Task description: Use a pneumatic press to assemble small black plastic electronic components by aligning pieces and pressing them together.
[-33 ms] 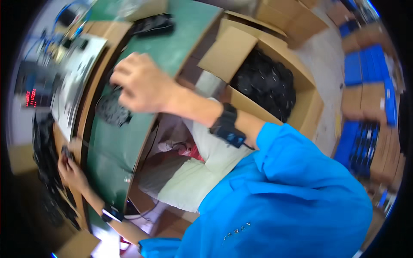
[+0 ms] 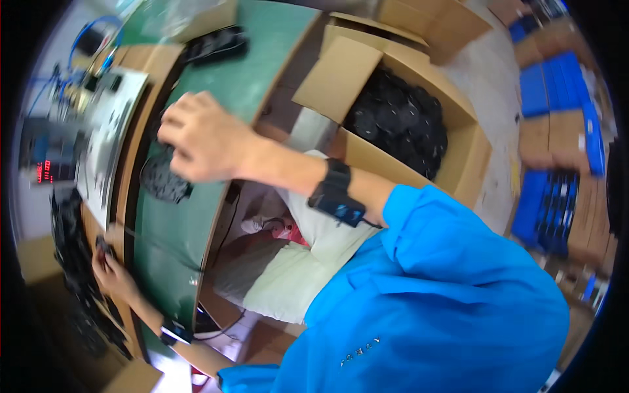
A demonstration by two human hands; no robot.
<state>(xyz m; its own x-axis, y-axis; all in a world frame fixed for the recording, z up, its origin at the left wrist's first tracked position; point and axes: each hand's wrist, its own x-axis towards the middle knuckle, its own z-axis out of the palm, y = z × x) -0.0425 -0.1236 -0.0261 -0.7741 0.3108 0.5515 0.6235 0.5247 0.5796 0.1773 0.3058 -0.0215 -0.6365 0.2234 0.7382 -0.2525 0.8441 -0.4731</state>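
My right hand [image 2: 208, 141] is over the green bench top [image 2: 164, 242], with its fingers curled down and closed. Whatever they hold, if anything, is hidden. Just below it lies a round black perforated part [image 2: 165, 178], partly covered by the hand. At the bench's left edge, my left hand [image 2: 118, 278] pinches a small dark piece [image 2: 103, 246] between thumb and fingers. The piece is too small and blurred to name. A thin dark cable [image 2: 164, 243] crosses the bench between the two hands.
A metal-topped fixture [image 2: 111, 144] with a red-digit display [image 2: 46, 171] stands left. Black parts [image 2: 72, 242] are piled beside the left hand. A black tray-like thing [image 2: 219, 46] lies farther back. An open carton [image 2: 472, 164] of black round parts [image 2: 400, 121] stands right.
The whole view has shifted slightly. Both hands keep nearly the same places relative to the bench, and their grips look unchanged.
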